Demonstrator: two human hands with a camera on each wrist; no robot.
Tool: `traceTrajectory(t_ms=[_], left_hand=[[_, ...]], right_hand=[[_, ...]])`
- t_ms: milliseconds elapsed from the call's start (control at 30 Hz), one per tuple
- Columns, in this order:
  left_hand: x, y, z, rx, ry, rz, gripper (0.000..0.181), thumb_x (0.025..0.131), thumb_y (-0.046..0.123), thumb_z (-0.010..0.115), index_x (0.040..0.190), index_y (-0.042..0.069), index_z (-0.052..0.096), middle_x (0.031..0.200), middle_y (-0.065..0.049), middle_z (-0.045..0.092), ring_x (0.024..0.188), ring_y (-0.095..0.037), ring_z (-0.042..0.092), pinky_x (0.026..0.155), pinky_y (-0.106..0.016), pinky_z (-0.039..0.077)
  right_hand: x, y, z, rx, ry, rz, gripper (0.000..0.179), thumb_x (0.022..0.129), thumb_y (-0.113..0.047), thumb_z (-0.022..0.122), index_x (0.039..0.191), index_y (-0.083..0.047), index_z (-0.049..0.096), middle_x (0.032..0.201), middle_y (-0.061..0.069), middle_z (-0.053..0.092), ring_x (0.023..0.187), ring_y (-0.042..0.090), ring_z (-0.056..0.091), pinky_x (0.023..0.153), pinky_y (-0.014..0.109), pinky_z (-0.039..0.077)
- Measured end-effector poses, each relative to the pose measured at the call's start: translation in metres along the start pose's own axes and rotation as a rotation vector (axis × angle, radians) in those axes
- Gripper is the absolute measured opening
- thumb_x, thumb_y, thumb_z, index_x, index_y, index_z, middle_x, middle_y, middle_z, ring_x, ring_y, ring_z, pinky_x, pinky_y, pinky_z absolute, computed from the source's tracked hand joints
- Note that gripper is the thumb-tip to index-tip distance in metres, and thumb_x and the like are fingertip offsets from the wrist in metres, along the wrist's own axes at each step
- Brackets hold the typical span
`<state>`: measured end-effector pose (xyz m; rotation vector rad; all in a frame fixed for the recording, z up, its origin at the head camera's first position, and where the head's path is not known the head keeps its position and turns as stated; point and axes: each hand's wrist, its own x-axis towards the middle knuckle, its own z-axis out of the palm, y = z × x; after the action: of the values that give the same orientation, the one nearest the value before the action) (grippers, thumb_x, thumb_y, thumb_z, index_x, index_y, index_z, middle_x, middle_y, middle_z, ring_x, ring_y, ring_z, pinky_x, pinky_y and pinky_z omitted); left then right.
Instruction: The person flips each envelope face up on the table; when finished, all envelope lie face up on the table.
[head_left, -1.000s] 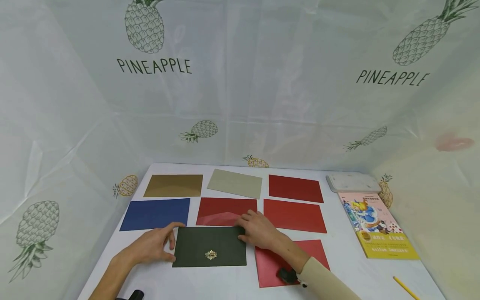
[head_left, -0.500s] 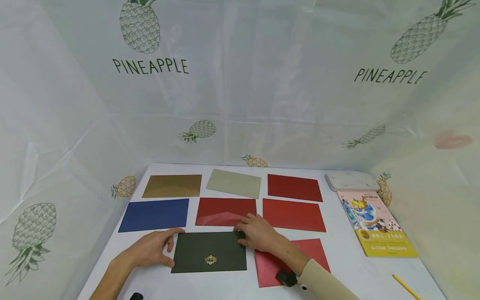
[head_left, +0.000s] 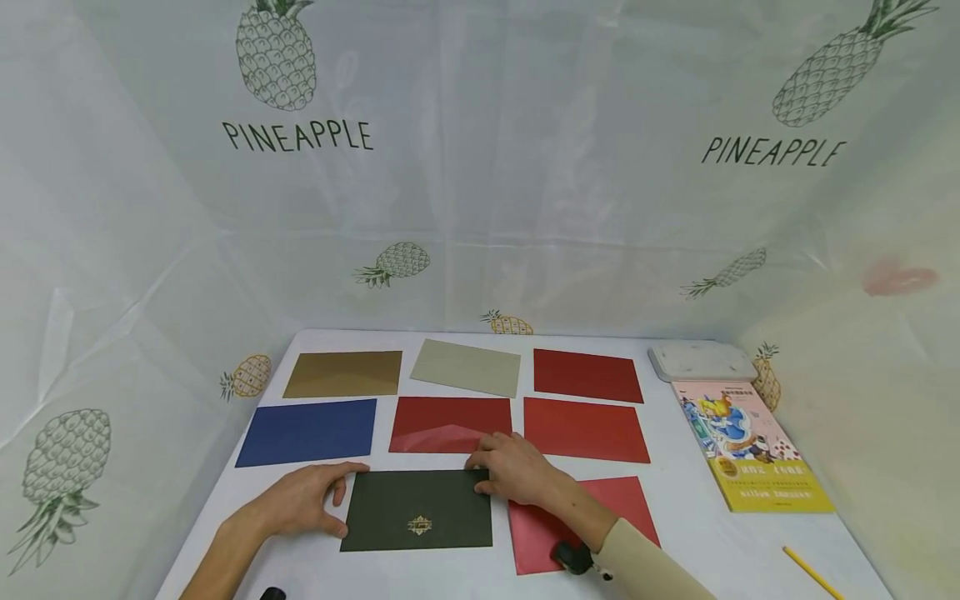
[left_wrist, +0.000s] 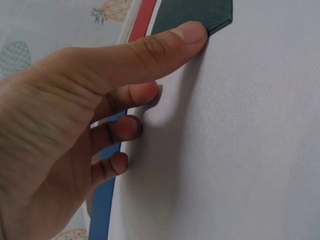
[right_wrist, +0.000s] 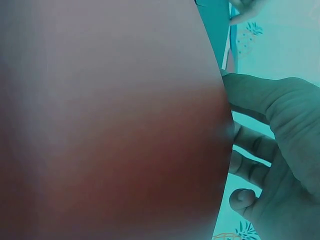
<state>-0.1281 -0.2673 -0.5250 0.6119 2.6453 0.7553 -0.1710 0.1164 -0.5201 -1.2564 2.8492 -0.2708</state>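
A dark green envelope point(head_left: 416, 510) with a gold emblem lies flat on the white table in the head view, between the two hands. My left hand point(head_left: 296, 504) spans its left edge, index fingertip by the upper corner. In the left wrist view the thumb point(left_wrist: 165, 50) touches a corner of the green envelope point(left_wrist: 192, 15), while the other fingers hang loosely bent. At the upper right corner, my right hand point(head_left: 517, 471) pinches the envelope, thumb over its face. A large blurred surface covers much of the right wrist view beside the right hand point(right_wrist: 285, 130).
Beyond the hands lie flat brown point(head_left: 342, 374), beige point(head_left: 467, 367), blue point(head_left: 306, 432) and several red rectangles. A red piece point(head_left: 618, 504) lies partly under the right forearm. Rightward are a book point(head_left: 750, 446), a white case point(head_left: 703, 362) and a yellow pencil point(head_left: 813, 572).
The green envelope has slid toward the person, with both hands moving along at its edges. The head view has shifted slightly.
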Motion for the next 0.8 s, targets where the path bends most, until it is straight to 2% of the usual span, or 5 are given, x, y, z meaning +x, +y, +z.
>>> traceTrajectory(t_ms=[433, 667, 800], left_hand=[[-0.0013, 0.0011, -0.0002, 0.016, 0.007, 0.006, 0.081, 0.066, 0.046, 0.092, 0.137, 0.023, 0.059, 0.079, 0.012, 0.054, 0.068, 0.000, 0.048, 0.063, -0.025, 0.037], [-0.0033, 0.0039, -0.0020, -0.026, 0.000, 0.013, 0.081, 0.066, 0.044, 0.092, 0.137, 0.022, 0.059, 0.079, 0.010, 0.054, 0.069, -0.002, 0.048, 0.062, -0.026, 0.037], [-0.0025, 0.0023, -0.0020, -0.019, -0.002, 0.008, 0.077, 0.069, 0.044, 0.090, 0.137, 0.022, 0.060, 0.079, 0.010, 0.055, 0.069, -0.002, 0.049, 0.062, -0.025, 0.038]], right_hand=[[-0.0014, 0.0003, 0.0015, -0.006, -0.001, 0.003, 0.033, 0.085, -0.040, 0.080, 0.117, -0.029, 0.074, 0.110, -0.009, 0.063, 0.101, 0.010, 0.058, 0.084, 0.037, 0.049], [-0.0016, 0.0009, 0.0011, -0.002, -0.016, -0.002, 0.034, 0.087, -0.040, 0.078, 0.118, -0.030, 0.073, 0.112, -0.009, 0.063, 0.102, 0.010, 0.058, 0.086, 0.036, 0.049], [-0.0030, 0.0025, -0.0008, -0.002, -0.017, -0.007, 0.035, 0.087, -0.042, 0.078, 0.119, -0.030, 0.073, 0.112, -0.009, 0.064, 0.103, 0.010, 0.058, 0.086, 0.037, 0.049]])
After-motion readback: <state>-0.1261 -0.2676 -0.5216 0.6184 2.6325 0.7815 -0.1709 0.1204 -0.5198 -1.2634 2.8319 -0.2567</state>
